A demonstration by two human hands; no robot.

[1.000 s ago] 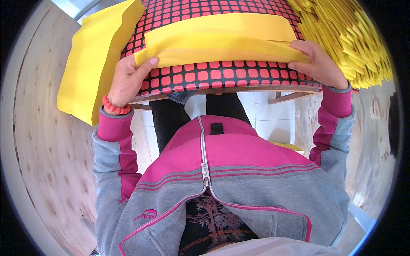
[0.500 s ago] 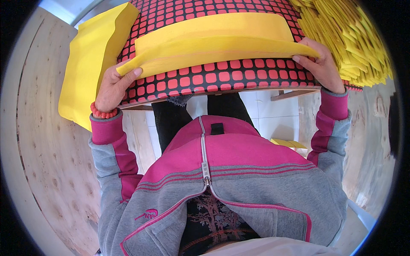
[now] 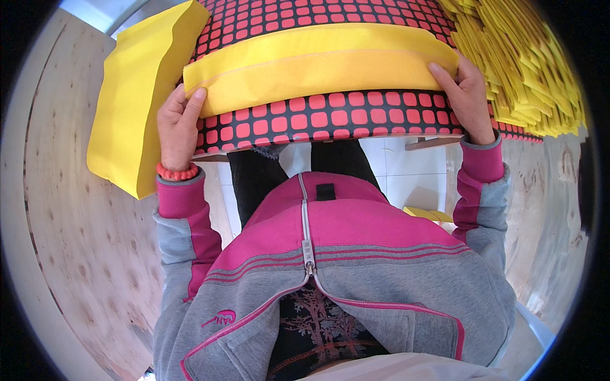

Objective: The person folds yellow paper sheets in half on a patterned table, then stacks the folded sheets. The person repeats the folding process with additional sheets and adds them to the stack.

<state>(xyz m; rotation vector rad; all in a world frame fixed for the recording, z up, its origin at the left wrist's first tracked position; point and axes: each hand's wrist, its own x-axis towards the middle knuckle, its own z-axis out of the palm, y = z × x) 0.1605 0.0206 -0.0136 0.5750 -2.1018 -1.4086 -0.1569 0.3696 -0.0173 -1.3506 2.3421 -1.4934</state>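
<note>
Holding: I see both hands gripping one long yellow folded sheet [image 3: 318, 70] by its two ends, across the front of the work surface.
Left hand: my left hand [image 3: 178, 124] pinches the sheet's left end, thumb laid on top at the corner, the other fingers curled under the edge; a red bead bracelet [image 3: 176, 172] circles the wrist.
Right hand: my right hand [image 3: 467, 95] clasps the right end, fingers pressed flat on the upper face near the corner.
Sheet: it lies folded lengthwise, one layer over the other, its long edges running left to right; it rests on the red-and-black checked cover [image 3: 330, 120].
Left of it: a thick stack of yellow sheets [image 3: 136, 101] sits on the cover's left side, just beside the left hand.
Right of it: a fanned pile of yellow pieces [image 3: 527, 70] spreads at the far right, near the right hand.
Below: my pink and grey zip jacket [image 3: 330, 267] fills the lower view, with pale wooden boards [image 3: 70, 241] on either side.
</note>
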